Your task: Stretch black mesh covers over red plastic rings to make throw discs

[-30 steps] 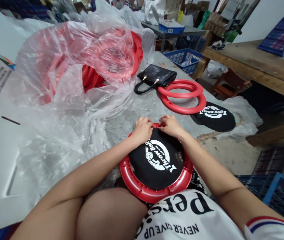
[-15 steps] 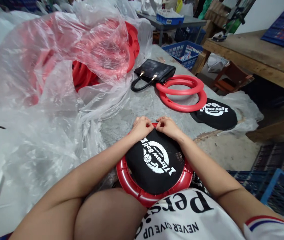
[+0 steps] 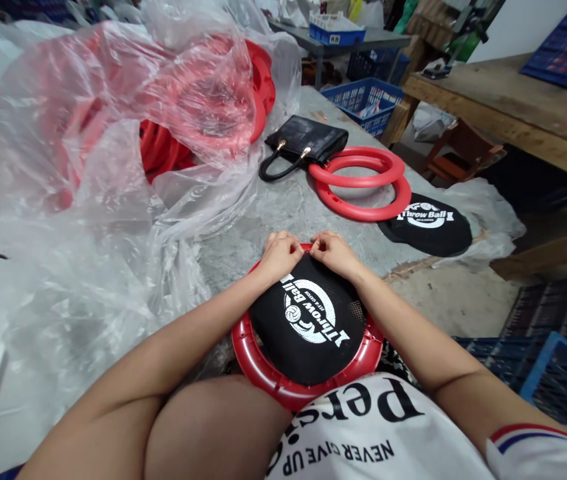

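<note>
A red plastic ring (image 3: 263,370) rests on my lap against the table edge, with a black mesh cloth (image 3: 308,327) printed "Throw Ball" laid over it. My left hand (image 3: 279,255) and my right hand (image 3: 332,252) sit side by side at the ring's far rim. Both have their fingers curled and pinch the cloth's far edge there. The fingertips are partly hidden behind the knuckles.
Two loose red rings (image 3: 360,183) lie stacked on the grey table (image 3: 288,213), beside a black handbag (image 3: 303,143) and another black cloth (image 3: 426,230). A clear plastic bag (image 3: 128,113) holding several red rings fills the left. Blue crates (image 3: 363,100) and a wooden bench (image 3: 513,120) stand to the right.
My hands have stayed at the ring's far rim, with only slight finger movement. The view has shifted a little to the right and down.
</note>
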The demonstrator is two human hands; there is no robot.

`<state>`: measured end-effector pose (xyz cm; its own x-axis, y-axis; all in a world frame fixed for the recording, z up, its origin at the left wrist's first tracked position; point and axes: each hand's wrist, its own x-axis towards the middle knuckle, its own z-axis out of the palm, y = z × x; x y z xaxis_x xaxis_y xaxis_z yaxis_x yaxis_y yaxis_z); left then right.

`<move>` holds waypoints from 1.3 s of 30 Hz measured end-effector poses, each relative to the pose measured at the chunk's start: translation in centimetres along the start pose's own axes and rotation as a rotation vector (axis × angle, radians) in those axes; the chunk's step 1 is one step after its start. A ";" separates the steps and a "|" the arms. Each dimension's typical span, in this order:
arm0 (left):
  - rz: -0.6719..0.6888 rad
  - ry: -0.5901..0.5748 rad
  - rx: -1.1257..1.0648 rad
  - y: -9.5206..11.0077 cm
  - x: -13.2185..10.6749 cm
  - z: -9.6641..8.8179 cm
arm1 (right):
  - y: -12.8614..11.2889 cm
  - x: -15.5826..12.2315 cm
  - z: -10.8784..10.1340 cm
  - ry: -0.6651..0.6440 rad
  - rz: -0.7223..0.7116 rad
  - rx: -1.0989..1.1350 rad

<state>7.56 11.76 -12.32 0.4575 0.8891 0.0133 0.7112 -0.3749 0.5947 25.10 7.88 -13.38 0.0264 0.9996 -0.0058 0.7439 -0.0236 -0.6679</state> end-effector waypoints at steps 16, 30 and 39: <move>0.007 -0.057 0.112 0.5 -1.8 -1.5 | 0.3 0.1 0.1 0.003 -0.028 0.024; -0.164 0.030 0.021 0.0 -3.1 -1.7 | -0.5 -0.4 -0.2 -0.042 -0.060 -0.115; -0.145 0.042 0.021 -0.2 -3.3 -1.3 | -0.8 -0.6 -0.5 -0.015 -0.133 -0.151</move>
<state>5.23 9.28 -11.47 0.3265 0.9444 -0.0377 0.7793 -0.2464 0.5762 24.80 7.34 -12.48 -0.0881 0.9941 0.0634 0.8319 0.1085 -0.5443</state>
